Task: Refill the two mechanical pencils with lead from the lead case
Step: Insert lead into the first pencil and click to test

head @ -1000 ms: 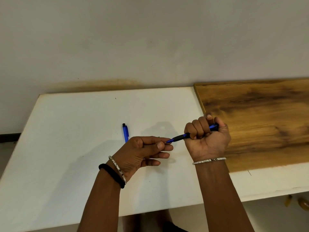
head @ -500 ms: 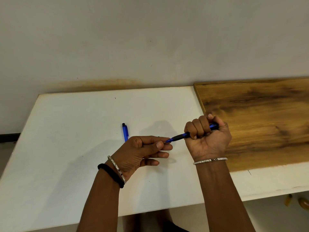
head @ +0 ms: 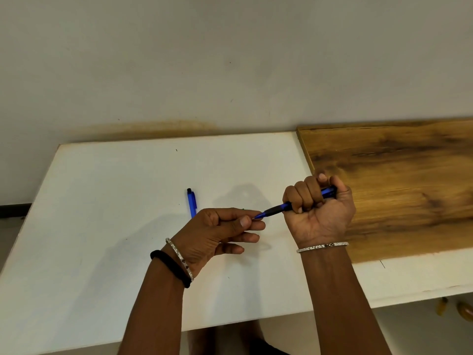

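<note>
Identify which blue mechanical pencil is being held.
The blue pencil with the black grip, gripped by the right hand; the other blue pencil lies on the white table.

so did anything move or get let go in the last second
Nothing visibly changed. The right hand still grips the pencil, the left hand still pinches at its tip, and the second pencil still lies on the white table.

Matt white tabletop (head: 107, 226), glossy blue plastic pencil (head: 191, 202), grained wood board (head: 399, 175).
</note>
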